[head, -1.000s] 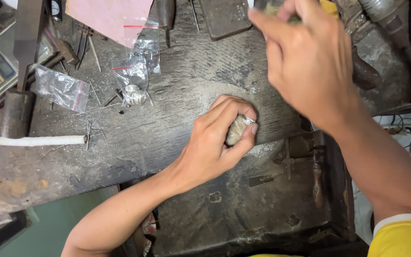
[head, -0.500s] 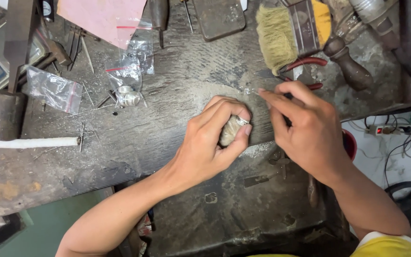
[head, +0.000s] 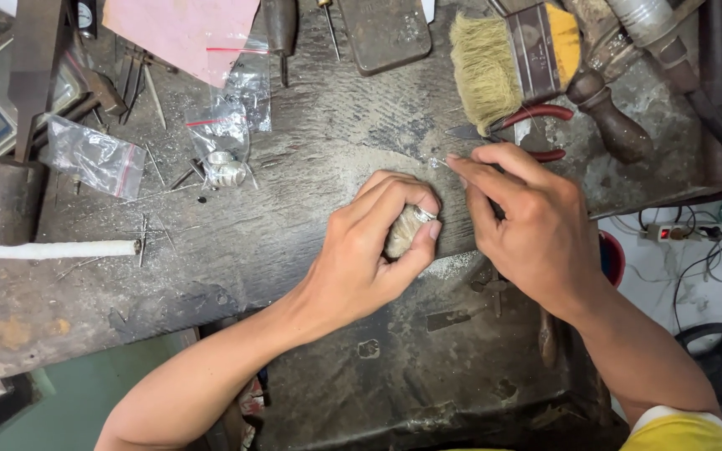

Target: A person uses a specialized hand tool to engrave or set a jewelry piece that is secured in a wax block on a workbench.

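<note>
My left hand (head: pixel 369 250) is closed around a pale, rounded holder (head: pixel 400 234) with a silver ring (head: pixel 424 215) on its end, pressed onto the worn dark workbench (head: pixel 311 167). Just to its right, my right hand (head: pixel 528 230) rests on the bench. Its thumb and forefinger pinch a thin shiny tool tip (head: pixel 440 161) that points up and left, a little above the ring. Most of that tool is hidden inside the hand.
A bristle brush (head: pixel 503 67), red-handled pliers (head: pixel 536 125) and a wooden-handled tool (head: pixel 612 125) lie behind my right hand. Small plastic bags (head: pixel 94 154), a white rod (head: pixel 56 249), pink paper (head: pixel 181 33) and thin metal tools are at the left. The bench's front edge drops to a dark drawer (head: pixel 428 359).
My right hand has come down from the back of the bench, over the brush, to settle beside my left hand. The left hand has kept its hold on the ring holder.
</note>
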